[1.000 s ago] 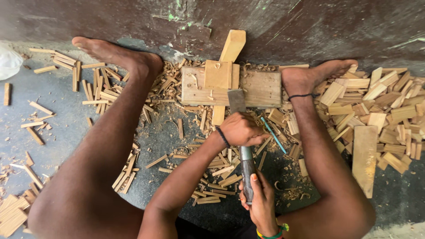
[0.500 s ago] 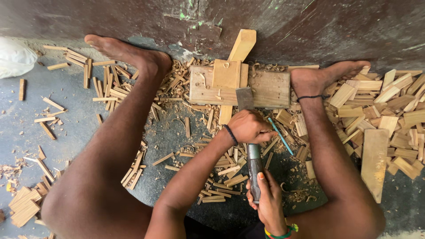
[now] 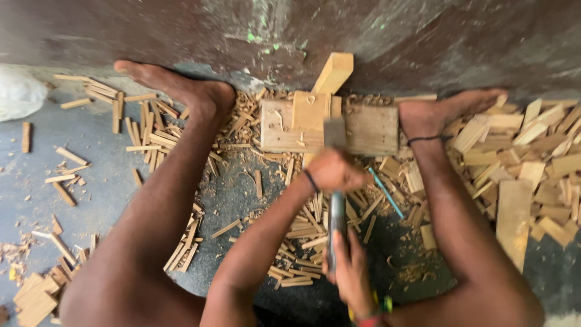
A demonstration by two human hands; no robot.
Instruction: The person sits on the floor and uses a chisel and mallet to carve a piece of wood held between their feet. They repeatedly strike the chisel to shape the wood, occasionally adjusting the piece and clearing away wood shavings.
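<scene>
The person sits on the floor with legs spread, both feet braced near the dark wall, and a flat wooden block lying between the feet. The left hand is curled tight, fingers closed round the upper end of a long metal blade, just where it meets the block. The right hand is wrapped shut round the lower end of the same blade, nearer the body. The blade's broad end sits over the block, beside an upright piece of pale wood that leans up toward the wall; whether the edge is touching that piece I cannot tell, since the picture is blurred there.

Split strips are heaped under the arms, and thicker offcuts are piled beyond the right foot. A thin blue stick lies among them.

The risk I see is the closeness of everything. The left hand rides right beside the cutting end, so a slip off the wood could bring the edge onto the fingers. The right foot touches the block's end, and the left foot is not far off; a glancing stroke or the block skidding on loose shavings could send the blade toward either.
</scene>
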